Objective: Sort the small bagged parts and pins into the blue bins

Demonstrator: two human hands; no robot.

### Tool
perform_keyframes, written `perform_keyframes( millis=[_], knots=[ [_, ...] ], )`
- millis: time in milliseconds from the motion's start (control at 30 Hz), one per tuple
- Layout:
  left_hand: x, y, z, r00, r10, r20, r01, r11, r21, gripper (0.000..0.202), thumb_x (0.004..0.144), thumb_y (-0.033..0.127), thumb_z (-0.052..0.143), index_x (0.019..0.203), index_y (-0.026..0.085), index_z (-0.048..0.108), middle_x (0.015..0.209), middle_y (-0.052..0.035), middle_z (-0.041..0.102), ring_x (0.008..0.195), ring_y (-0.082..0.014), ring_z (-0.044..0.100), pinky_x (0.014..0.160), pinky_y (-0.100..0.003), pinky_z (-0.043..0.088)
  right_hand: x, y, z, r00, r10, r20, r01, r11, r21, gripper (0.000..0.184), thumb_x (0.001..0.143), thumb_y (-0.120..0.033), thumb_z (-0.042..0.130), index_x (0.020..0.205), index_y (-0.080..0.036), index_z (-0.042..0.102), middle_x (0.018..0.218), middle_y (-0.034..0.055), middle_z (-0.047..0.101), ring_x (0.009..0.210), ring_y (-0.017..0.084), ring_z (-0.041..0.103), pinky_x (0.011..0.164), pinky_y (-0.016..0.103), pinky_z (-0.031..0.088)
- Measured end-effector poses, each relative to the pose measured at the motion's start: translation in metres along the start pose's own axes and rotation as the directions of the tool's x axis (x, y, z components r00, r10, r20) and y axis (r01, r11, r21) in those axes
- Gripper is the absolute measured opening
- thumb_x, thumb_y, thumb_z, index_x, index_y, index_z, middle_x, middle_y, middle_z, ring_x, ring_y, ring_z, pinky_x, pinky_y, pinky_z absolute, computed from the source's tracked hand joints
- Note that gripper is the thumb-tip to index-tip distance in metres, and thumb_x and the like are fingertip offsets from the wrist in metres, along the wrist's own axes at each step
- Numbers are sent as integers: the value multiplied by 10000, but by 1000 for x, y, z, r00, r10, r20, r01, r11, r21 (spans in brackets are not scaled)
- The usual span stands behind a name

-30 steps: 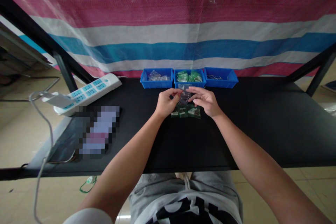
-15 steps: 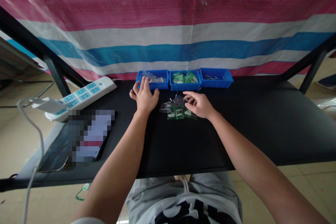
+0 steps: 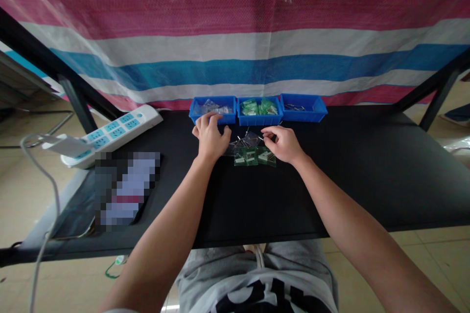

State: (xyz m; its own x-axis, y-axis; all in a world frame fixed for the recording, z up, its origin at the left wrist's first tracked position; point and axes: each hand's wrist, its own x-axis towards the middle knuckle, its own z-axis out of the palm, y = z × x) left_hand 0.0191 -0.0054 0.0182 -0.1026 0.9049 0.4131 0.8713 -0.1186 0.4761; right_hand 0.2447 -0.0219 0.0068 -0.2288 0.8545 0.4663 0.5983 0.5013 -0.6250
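My left hand (image 3: 212, 138) is open, fingers spread and slightly bent, in front of the left blue bin (image 3: 230, 120) and beside the pile. Clear plastic bags lie in that bin. My right hand (image 3: 284, 144) is closed in a pinch at the right side of the pile; a thin metal pin (image 3: 260, 138) shows at its fingertips. Between my hands lie more metal pins, a clear plastic bag (image 3: 253, 140) and several small green bags (image 3: 251, 157) with pale pieces inside. The left hand partly covers the pile's left edge.
The middle blue bin (image 3: 259, 121) holds green bags, and the right blue bin (image 3: 304, 116) holds metal pins. On the left are a white power strip (image 3: 113, 135) with a plugged-in charger and a phone-like object (image 3: 132, 190), blurred out. A striped sheet (image 3: 235, 73) hangs behind.
My left hand has drawn back from the left bin, toward the pile and slightly right. My right hand has shifted slightly right, and its fingers have come together in a pinch.
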Motion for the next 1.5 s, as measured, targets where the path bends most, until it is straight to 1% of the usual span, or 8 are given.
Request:
perform_keyframes(
  millis=[133, 267, 433, 667, 900, 1067, 1233, 1500],
  knots=[
    [-5, 6, 3, 963, 212, 168, -201, 976, -78, 257, 846, 246, 521, 1049, 207, 674, 1138, -86, 674, 1146, -287, 544, 1007, -486, 365, 0, 3, 4, 996, -77, 44, 83, 987, -140, 208, 786, -137, 586, 933, -146, 733, 911, 88, 735, 866, 244, 647, 823, 383, 521],
    [-11, 10, 8, 889, 351, 295, -320, 936, -148, 292, 858, 257, 509, 1096, 203, 669, 1192, -82, 683, 1156, -266, 561, 998, -462, 354, -2, 4, 8, 986, -93, 138, 123, 966, -228, 245, 790, -137, 597, 997, -129, 729, 1051, 113, 725, 982, 272, 609, 921, 418, 490],
    [-16, 15, 12, 832, 408, 375, -374, 913, -162, 387, 843, 267, 510, 1197, 185, 643, 1248, -100, 666, 1195, -274, 551, 992, -463, 357, -2, 4, 9, 979, -41, 199, 92, 964, -250, 274, 826, -135, 561, 1043, -133, 727, 1046, 100, 739, 974, 267, 615, 909, 404, 495],
    [-16, 13, 20, 779, 429, 458, -386, 903, -190, 551, 790, 124, 425, 1306, 218, 595, 1410, -51, 560, 1323, -277, 437, 1059, -488, 317, -1, 4, 7, 974, -52, 219, 107, 963, -249, 268, 800, -90, 573, 1003, -142, 739, 993, 98, 747, 893, 243, 643, 860, 377, 503],
    [-13, 15, 18, 802, 398, 446, -334, 917, -219, 404, 832, 190, 484, 1190, 238, 664, 1194, -90, 692, 1188, -288, 557, 987, -503, 370, -1, 2, 6, 978, -50, 203, 82, 985, -151, 303, 730, -19, 550, 897, -175, 749, 847, 60, 748, 727, 192, 661, 715, 302, 506],
    [-12, 13, 18, 808, 399, 433, -327, 916, -233, 295, 851, 250, 557, 1116, 250, 688, 1122, -83, 716, 1139, -287, 581, 977, -486, 364, -2, 1, 6, 990, -8, 140, 21, 996, -89, 306, 754, -70, 547, 979, -156, 737, 820, 62, 741, 659, 168, 661, 673, 272, 502],
    [-15, 11, 23, 826, 438, 356, -368, 896, -248, 222, 919, 295, 510, 965, 229, 717, 1000, -62, 740, 1043, -253, 611, 948, -452, 338, -3, 2, 7, 989, 13, 146, -1, 997, -81, 304, 764, -100, 553, 1012, -141, 722, 750, 53, 727, 636, 170, 657, 655, 270, 493],
    [-18, 22, 16, 890, 407, 206, -344, 895, -283, 226, 943, 301, 498, 954, 224, 710, 1004, -47, 745, 1008, -218, 620, 964, -418, 319, -3, 2, 5, 993, 28, 119, -23, 999, -50, 361, 769, -108, 564, 1109, -148, 679, 720, 20, 701, 617, 155, 632, 644, 261, 471]
  ],
)
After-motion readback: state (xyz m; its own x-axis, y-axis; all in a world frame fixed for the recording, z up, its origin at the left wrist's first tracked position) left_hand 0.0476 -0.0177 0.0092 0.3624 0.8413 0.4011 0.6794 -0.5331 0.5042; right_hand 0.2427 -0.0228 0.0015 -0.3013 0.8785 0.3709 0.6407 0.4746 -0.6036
